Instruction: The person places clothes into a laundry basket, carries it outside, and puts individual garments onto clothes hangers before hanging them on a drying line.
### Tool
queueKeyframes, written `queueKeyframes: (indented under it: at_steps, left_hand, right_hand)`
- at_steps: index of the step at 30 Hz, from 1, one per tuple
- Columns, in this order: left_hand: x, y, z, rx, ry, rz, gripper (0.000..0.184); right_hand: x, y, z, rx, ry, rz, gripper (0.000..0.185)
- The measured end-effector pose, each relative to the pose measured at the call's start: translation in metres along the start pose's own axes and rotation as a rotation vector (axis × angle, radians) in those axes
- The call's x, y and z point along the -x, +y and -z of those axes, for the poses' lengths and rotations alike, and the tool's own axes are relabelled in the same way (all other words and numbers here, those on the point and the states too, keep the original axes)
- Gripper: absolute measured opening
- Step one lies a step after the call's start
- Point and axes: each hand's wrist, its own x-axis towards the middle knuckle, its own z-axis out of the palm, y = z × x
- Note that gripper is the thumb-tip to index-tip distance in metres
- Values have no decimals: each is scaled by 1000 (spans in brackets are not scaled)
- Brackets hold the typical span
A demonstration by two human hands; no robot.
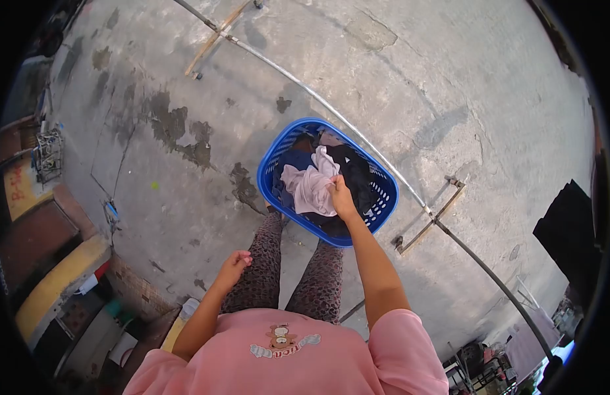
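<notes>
Ground: grey concrete (384,85) ahead of both your hands, damp patches off past the left. Anything let fall there would pick up dirt. Count: one surface.
Pole: one long pole (321,100) beyond your right hand, with two wooden crosspieces, (206,49) and (431,220). A loose end could snag if swung outward.
Basket: one blue basket (261,176), under your right hand, ahead and to the right of your left. It could tip if tangled cloth were pulled sideways.
Dark clothes: black cloth (361,181) beside your right hand, blue cloth (296,159) past the pale one. Overlap hides the count; tangling could drag pieces out.
Pale garment: apparently one pale pink garment (308,187), bunched atop the load, at your right fingers. A narrow grip could let it slip.
Right hand: one (342,197), fingers closed on the pale garment's edge.
Left hand: one (234,266), half curled near your thigh; cannot tell whether it holds anything.
</notes>
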Motion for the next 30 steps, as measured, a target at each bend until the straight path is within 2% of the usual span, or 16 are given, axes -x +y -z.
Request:
queueKeyframes:
  at_steps: [4,6,7,9,10,12,13,15,19,21,22,23,25,26,27,30]
  left_hand:
    - [-9,41,-11,-225,-222,-381,33]
    - [9,94,-26,-595,-317,-514,46]
    - [13,113,-34,-608,-330,-552,46]
    - [26,141,-50,-888,-354,-958,71]
    - [31,153,-58,-902,-361,-992,71]
    - [40,173,-66,-712,-120,-1164,95]
    - [31,178,-67,-552,-90,-1230,107]
    - [31,199,-66,-335,-15,-1286,107]
    - [20,239,-54,-341,6,-1389,100]
    - [33,256,-45,429,-860,-305,91]
    - [40,257,-49,373,-904,-197,81]
    - [49,257,-57,363,-910,-206,81]
    - [66,254,-79,301,-1032,-104,64]
    - [68,254,-95,293,-998,-130,44]
    - [54,251,-108,218,-1002,-182,35]
    - [68,242,-127,181,-1029,-129,30]
  right_hand:
    - [60,-72,56,-631,104,-43,15]
    - [91,-111,70,-894,168,-90,15]
    - [107,-131,78,-975,205,-66,14]
    - [148,-180,91,-1080,278,-11,12]
    - [165,-198,97,-1168,286,35,11]
    - [188,-215,104,-1306,242,191,9]
    - [199,-222,108,-1304,251,229,9]
    - [230,-250,115,-1311,352,255,14]
    - [277,-258,122,-1075,367,424,17]
    - [292,-251,120,-1068,412,476,16]
    - [302,-245,117,-880,349,496,17]
    - [311,-240,113,-693,288,502,17]
    - [327,-238,104,-243,13,589,19]
    - [334,-239,93,-181,-136,569,20]
    - [342,-238,82,-118,-280,544,22]
    - [366,-223,71,14,-368,401,22]
